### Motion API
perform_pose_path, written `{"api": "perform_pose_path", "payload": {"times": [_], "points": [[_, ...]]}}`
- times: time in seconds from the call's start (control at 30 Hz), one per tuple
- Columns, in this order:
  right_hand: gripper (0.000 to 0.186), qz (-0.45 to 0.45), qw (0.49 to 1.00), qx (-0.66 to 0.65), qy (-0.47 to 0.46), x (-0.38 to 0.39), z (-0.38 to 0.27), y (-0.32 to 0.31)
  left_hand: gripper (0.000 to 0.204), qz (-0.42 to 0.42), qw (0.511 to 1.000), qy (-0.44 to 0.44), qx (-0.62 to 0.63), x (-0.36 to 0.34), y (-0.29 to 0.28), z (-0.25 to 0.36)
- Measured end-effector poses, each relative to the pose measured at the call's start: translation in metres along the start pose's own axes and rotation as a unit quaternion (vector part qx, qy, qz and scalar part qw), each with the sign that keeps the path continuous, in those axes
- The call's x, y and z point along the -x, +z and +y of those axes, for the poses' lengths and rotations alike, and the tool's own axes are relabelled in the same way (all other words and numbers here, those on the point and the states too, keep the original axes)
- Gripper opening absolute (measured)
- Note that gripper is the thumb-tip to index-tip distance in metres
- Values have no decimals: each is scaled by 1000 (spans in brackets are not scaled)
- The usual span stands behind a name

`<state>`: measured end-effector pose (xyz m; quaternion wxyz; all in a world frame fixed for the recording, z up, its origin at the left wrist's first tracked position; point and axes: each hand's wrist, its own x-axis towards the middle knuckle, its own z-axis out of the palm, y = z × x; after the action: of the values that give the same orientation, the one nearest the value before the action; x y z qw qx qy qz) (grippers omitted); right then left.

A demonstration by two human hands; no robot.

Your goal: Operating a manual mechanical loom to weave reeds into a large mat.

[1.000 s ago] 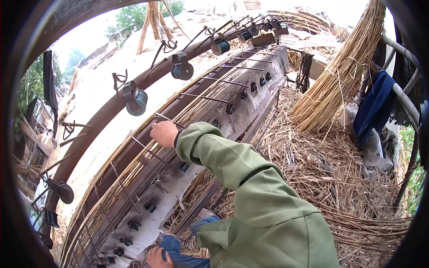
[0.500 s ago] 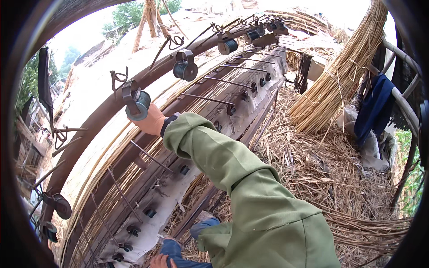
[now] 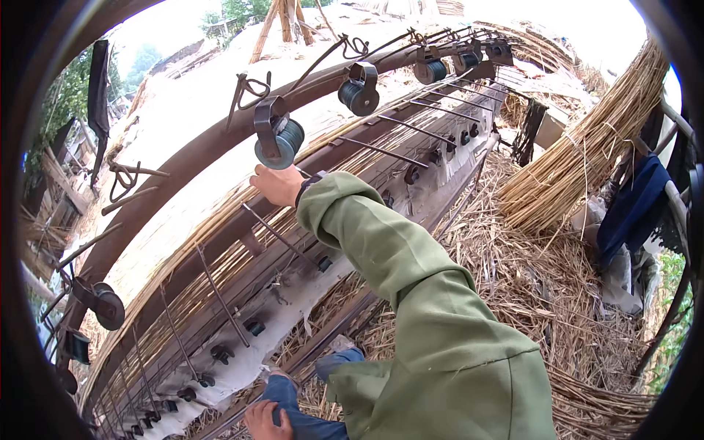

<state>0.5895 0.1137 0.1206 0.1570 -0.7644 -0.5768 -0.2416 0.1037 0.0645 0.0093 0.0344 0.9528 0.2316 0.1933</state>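
Note:
My right hand (image 3: 279, 185), at the end of a green sleeve, is just under a spool of grey-green wire (image 3: 289, 141) that hangs in a metal bracket from a curved brown bar (image 3: 176, 154). Its fingers are bent and pressed together near the spool's lower rim. Whatever they pinch, if anything, is too fine to make out. Low in the picture, my left hand (image 3: 266, 421) rests with its fingers loosely apart on my blue-trousered leg (image 3: 287, 400). Another wire spool (image 3: 358, 97) hangs farther along the bar.
Thin metal rods (image 3: 220, 297) stick out across a lower beam beside long reeds (image 3: 158, 293). A tied reed bundle (image 3: 579, 143) leans at the right, near dark blue cloth (image 3: 635, 205). Loose straw (image 3: 513, 293) covers the ground. More spools (image 3: 108, 305) hang at the left.
My right hand has gone from gripping behind the spool to just below it, its fingers now drawn together. The view has shifted, so the frame sits farther right. My left hand still rests on my leg.

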Motion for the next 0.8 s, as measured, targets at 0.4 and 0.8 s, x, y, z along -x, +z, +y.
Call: {"api": "perform_pose_path", "payload": {"times": [0.4, 0.8], "points": [[11, 55, 928, -364, -52, 258, -167, -74, 22, -11, 1000, -18, 0, 11, 2, 6], [13, 19, 874, -485, -11, 340, -219, -64, 12, 25, 998, -40, 31, 48, 90, -47]]}}
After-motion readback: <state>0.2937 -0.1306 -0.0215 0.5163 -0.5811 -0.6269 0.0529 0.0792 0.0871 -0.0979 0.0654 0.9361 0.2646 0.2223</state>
